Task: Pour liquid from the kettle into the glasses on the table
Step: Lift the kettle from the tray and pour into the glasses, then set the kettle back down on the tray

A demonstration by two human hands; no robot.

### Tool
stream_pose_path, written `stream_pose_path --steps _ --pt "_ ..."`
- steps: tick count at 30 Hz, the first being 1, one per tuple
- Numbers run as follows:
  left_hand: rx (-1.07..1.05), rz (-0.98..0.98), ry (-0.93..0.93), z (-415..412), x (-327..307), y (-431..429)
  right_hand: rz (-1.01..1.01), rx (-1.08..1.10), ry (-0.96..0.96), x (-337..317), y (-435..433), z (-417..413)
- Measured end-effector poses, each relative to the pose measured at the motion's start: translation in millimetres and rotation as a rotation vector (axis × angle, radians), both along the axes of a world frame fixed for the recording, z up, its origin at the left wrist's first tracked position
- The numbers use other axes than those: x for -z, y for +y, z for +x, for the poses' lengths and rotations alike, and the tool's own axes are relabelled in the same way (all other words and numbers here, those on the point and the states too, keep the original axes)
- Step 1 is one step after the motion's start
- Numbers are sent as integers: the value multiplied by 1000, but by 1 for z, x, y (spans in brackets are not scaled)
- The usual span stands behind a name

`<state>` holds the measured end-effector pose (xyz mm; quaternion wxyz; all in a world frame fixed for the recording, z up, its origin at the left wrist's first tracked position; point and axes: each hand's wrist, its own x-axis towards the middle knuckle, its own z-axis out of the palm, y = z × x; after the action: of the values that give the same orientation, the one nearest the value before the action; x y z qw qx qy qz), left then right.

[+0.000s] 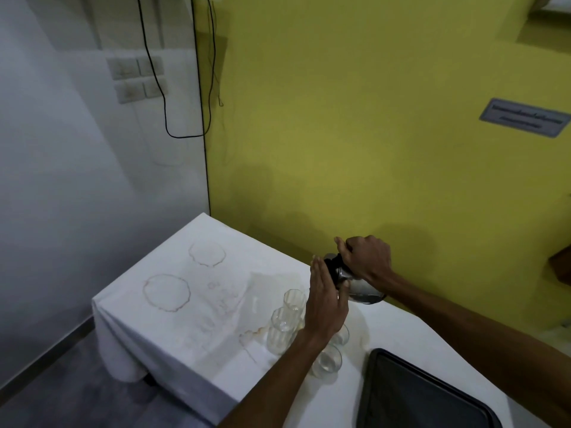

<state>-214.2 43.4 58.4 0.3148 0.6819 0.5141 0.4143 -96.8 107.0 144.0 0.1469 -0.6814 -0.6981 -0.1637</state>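
Head view: right hand (367,257) grips the kettle (355,285) by its top, tilted over the glasses (285,322) on the table (173,329). Left hand (326,301), fingers flat, steadies its lid end. Steel looks heavy, slick; glasses fragile.

The right hand (367,257) grips the handle of the tilted kettle (358,287). The flat left hand (326,299) presses its fingers (318,274) to the kettle's top. Glasses (282,330) stand just below those fingers on the stained tablecloth (173,304).
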Motion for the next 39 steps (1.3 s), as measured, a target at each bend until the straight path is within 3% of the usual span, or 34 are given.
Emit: stream_pose_path --steps 11,19,26,31,35,39 --pt "21 -29 19 -4 -3 -1 -20 29 34 2 -5 0" --pt "64 -37 84 -9 -2 1 -66 129 240 13 -21 0" --pt "118 -15 200 -15 -3 4 -133 235 675 28 -43 -4" --pt "193 58 354 -13 -9 5 -199 428 1153 58 -69 4" --pt "354 210 552 -1 -7 8 -191 470 1579 65 -105 11" --pt "578 358 647 27 -11 0 -92 483 1887 90 -149 30"
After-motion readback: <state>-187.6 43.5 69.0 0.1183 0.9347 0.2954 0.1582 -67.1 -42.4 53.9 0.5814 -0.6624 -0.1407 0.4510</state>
